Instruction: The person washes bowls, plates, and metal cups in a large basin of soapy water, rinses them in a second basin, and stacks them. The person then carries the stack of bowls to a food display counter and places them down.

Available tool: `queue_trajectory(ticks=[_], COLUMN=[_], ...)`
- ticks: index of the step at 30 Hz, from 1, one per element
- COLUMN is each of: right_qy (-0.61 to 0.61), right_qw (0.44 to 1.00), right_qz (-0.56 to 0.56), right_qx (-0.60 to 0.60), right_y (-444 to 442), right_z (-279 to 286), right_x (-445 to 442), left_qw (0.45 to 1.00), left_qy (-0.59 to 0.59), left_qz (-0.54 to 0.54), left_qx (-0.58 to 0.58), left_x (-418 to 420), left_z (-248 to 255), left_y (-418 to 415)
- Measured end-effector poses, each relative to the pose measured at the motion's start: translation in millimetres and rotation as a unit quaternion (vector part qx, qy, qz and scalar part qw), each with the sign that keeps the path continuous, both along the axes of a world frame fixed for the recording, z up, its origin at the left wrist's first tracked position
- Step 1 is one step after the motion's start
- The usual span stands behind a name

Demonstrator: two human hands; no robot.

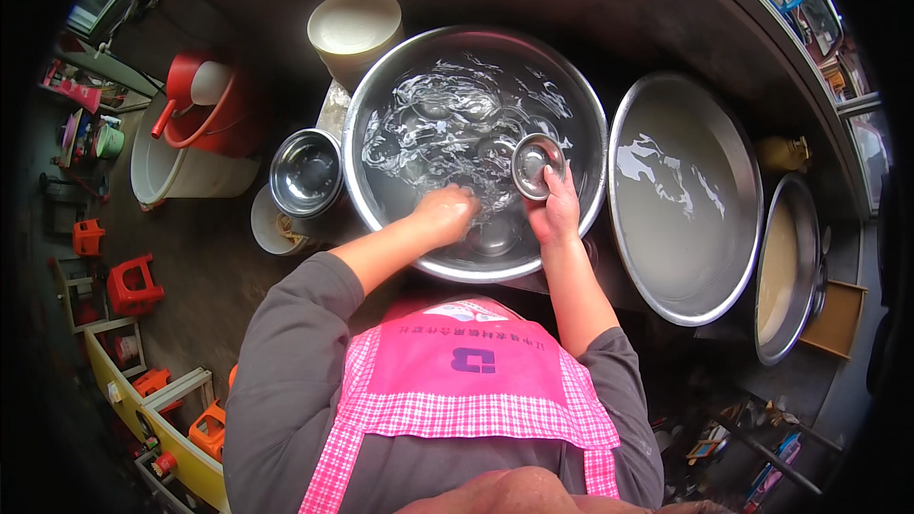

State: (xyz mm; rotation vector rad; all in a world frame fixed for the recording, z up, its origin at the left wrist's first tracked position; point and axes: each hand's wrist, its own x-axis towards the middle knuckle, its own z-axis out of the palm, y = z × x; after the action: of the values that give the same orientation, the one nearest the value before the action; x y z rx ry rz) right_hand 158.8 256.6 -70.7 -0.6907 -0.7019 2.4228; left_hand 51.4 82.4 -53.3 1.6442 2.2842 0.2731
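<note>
A large round metal basin (357, 185) of rippling water lies before me, with several bowl-like round shapes under the surface. My right hand (557, 207) grips a small metal bowl (532, 164) by its rim above the basin's right side, thumb on the inside. At the water near the basin's front left is my left hand (450, 215), wet and curled. Its fingertips are partly hidden, so whether it holds anything is unclear. A stack of metal bowls (305, 171) stands just left of the basin.
Right of the basin are an oval-looking metal basin (685, 257) of cloudy water and another metal basin (778, 264) with beige contents. Pale stacked bowls (355, 21) stand behind left. A red bucket (214, 114) rests over a white tub (153, 157). Plastic stools (134, 285) stand far left.
</note>
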Motion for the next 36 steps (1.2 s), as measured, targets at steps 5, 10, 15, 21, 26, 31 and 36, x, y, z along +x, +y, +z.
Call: queue_trajectory(ticks=[5,10,15,21,26,31,36], right_qy=[0.012,0.016,0.006,0.035,0.036,0.030,0.034], right_qw=[0.999,0.999,0.993,0.991,0.990,0.990,0.990], right_qz=[0.007,0.022,0.070,0.084,0.092,0.082,0.077], right_qx=[-0.031,-0.047,-0.092,-0.097,-0.097,-0.113,-0.109], right_y=[-0.9,-1.3,5.6,-0.2,0.1,5.3,4.3], right_z=[3.5,5.8,0.4,13.1,9.0,1.7,3.5], right_x=[-0.4,0.3,6.8,6.7,5.9,5.1,3.5], left_qw=[0.988,0.982,0.993,0.988,0.867,0.711,0.655], left_qy=[0.072,0.106,0.082,-0.059,-0.409,-0.606,-0.647], left_qz=[-0.109,-0.124,-0.071,0.103,0.233,0.312,0.355], left_qx=[-0.086,-0.098,-0.041,0.099,0.160,0.171,0.161], left_x=[2.9,8.7,6.8,-4.8,-26.6,-34.0,-37.5], left_z=[-37.0,-30.3,-10.9,6.7,-24.6,-8.9,0.5], left_y=[6.3,5.9,2.2,-5.1,-11.9,-18.0,-27.7])
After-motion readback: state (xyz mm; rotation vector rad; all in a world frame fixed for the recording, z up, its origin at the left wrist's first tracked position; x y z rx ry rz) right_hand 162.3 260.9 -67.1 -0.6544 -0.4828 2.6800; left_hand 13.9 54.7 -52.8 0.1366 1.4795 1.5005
